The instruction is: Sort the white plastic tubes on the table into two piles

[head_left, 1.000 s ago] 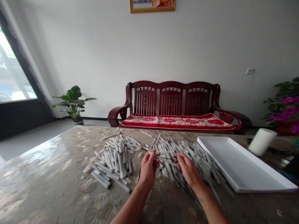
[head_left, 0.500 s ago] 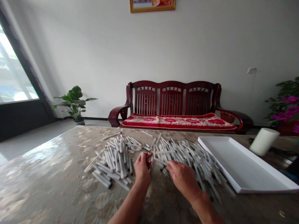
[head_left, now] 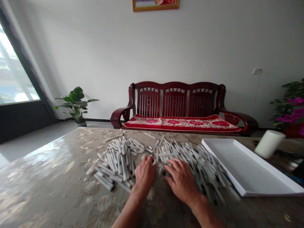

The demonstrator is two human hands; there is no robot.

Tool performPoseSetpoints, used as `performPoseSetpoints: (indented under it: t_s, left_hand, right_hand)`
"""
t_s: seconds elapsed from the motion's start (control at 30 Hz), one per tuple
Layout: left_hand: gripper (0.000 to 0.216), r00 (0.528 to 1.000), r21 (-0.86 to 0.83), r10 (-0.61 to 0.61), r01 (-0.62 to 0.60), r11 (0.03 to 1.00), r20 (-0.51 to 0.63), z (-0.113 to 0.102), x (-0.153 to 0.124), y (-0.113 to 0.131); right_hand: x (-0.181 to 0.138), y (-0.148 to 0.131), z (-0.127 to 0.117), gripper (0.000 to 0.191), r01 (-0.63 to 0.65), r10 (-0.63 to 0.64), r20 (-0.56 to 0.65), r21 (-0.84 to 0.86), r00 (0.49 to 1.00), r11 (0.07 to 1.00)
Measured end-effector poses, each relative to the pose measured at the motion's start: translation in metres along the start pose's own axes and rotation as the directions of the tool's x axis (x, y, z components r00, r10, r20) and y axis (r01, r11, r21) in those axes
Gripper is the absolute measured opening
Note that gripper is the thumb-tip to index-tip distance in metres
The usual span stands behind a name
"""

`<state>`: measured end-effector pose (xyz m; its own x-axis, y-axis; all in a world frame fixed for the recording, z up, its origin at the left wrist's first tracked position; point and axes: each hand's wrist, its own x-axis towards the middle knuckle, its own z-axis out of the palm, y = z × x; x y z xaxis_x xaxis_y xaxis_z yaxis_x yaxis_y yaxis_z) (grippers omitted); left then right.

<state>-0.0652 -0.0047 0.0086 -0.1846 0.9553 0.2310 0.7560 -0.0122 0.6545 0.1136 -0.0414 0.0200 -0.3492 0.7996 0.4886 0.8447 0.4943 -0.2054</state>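
Two loose piles of slim white pens, some with dark ends, lie on the table. My left hand [head_left: 145, 173] is at the right edge of the left pile [head_left: 118, 160], back up, fingers curled down and closed. Whatever is in those fingers is hidden; a pale stick end shows beside the thumb. My right hand [head_left: 182, 180] rests over the near left edge of the right pile [head_left: 201, 161]. Its fingers are spread and touch or hover just above the pens, with nothing gripped.
A shallow white box lid [head_left: 251, 171] stands to the right of the pens. Behind it is a white cylinder [head_left: 270, 144]. The patterned table [head_left: 59, 177] reaches toward a red wooden bench [head_left: 174, 101]. A potted plant [head_left: 77, 103] stands at the back left.
My right hand has let go of the pen it pinched, and its fingers have spread over the right pile. My left hand has turned palm down and moved slightly nearer me.
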Motion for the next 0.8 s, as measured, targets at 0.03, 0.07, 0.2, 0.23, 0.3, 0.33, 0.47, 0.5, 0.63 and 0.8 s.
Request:
performPoseSetpoints:
  t_s: [0.03, 0.07, 0.2, 0.23, 0.3, 0.33, 0.47, 0.5, 0.63, 0.8]
  left_hand:
    - [0.009, 1.0, 0.044, -0.002, 0.002, 0.999, 0.011, -0.001, -0.001, -0.001]
    - [0.011, 1.0, 0.079, -0.005, 0.003, 0.997, 0.023, -0.001, -0.003, 0.0]
    - [0.014, 0.984, 0.285, -0.047, -0.004, 0.959, 0.171, -0.002, -0.003, 0.005]
    - [0.019, 0.975, 0.324, -0.063, -0.009, 0.946, 0.212, -0.003, -0.002, 0.006]
    - [0.027, 0.968, 0.316, -0.084, 0.006, 0.949, 0.236, -0.004, 0.002, 0.005]
    - [0.03, 0.97, 0.254, -0.086, 0.026, 0.967, 0.226, -0.004, 0.004, 0.004]
    - [0.027, 0.956, -0.332, -0.136, 0.22, 0.917, 0.258, 0.005, 0.005, 0.003]
    - [0.024, 0.942, -0.497, -0.148, 0.288, 0.819, 0.301, 0.008, 0.004, 0.005]
    - [0.034, 0.902, -0.839, -0.174, 0.431, 0.331, 0.395, 0.015, -0.001, 0.015]
    - [0.044, 0.909, -0.907, -0.149, 0.407, 0.112, 0.389, 0.012, -0.004, 0.024]
  right_hand:
    - [-0.001, -0.002, 0.004, 0.032, 0.038, -0.038, 0.028, 0.017, 0.999, 0.999]
    - [-0.002, -0.002, 0.008, 0.032, 0.058, -0.06, 0.054, 0.027, 0.997, 0.998]
    - [-0.004, 0.007, 0.022, 0.036, 0.006, -0.009, 0.118, 0.021, 0.993, 1.0]
    - [-0.003, 0.01, 0.023, 0.037, -0.011, 0.009, 0.119, 0.018, 0.993, 1.0]
    - [-0.003, 0.014, 0.024, 0.037, -0.02, 0.019, 0.105, 0.016, 0.994, 1.0]
    - [-0.003, 0.015, 0.023, 0.036, -0.018, 0.017, 0.087, 0.016, 0.996, 1.0]
    - [0.0, 0.012, 0.017, 0.025, -0.021, 0.024, -0.067, 0.035, 0.997, 0.999]
    - [0.001, 0.011, 0.016, 0.022, -0.03, 0.035, -0.104, 0.049, 0.994, 0.998]
    - [0.002, 0.007, 0.009, 0.026, -0.111, 0.125, -0.134, 0.112, 0.983, 0.988]
    - [0.001, 0.007, 0.008, 0.036, -0.222, 0.237, -0.038, 0.229, 0.971, 0.948]
